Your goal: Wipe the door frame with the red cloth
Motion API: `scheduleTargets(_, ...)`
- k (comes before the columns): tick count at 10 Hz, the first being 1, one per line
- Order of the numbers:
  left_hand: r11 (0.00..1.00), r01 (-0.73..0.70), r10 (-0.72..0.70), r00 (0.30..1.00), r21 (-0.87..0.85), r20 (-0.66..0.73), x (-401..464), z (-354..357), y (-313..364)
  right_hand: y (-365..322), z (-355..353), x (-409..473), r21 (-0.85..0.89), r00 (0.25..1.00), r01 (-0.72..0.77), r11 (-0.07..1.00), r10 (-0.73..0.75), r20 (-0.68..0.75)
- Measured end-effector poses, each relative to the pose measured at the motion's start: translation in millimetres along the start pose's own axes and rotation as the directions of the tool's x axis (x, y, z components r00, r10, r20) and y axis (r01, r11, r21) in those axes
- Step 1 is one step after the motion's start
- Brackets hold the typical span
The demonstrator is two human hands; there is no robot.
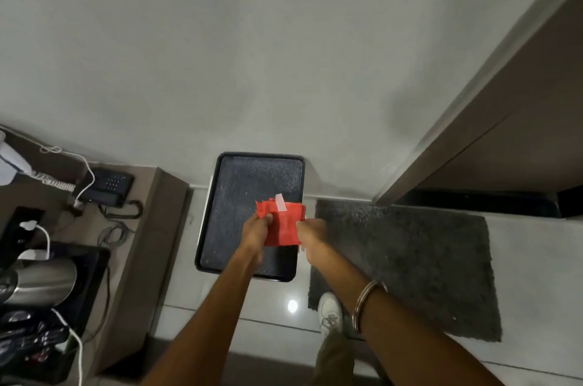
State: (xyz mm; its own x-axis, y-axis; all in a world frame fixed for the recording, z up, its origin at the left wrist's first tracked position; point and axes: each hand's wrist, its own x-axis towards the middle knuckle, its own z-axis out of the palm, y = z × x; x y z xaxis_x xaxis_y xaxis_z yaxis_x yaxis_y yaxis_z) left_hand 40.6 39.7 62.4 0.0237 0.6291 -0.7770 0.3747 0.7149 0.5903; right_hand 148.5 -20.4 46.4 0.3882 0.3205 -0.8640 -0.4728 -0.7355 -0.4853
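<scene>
Both my hands hold a red cloth (282,221) with a white label, stretched between them in front of me. My left hand (257,229) pinches its left edge and my right hand (310,232) grips its right edge. The cloth hangs above a black tray (233,193) that lies on the floor against the wall. The brown door frame (467,108) runs diagonally on the right, well away from the cloth and from both hands.
A dark grey doormat (426,262) lies before the doorway at right. At left a low counter (151,228) carries a black telephone (107,187), a steel kettle (38,281) and white cables. My white shoe (329,311) stands on the tiled floor.
</scene>
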Motion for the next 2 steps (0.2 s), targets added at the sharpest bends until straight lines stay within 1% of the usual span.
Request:
scheduleTargets(1,0.999,-0.040,0.041,0.999,0.036,-0.016,32.9,-11.7,-13.8,13.0,24.9,26.2,-0.125,0.998,0.052,0.991,-0.055,-0.020)
scheduleTargets(2,0.982,-0.169,0.177,0.980,0.086,-0.087,31.7,-14.2,-17.1,9.8,25.8,19.1,-0.269,0.983,0.154,0.951,-0.174,-0.052)
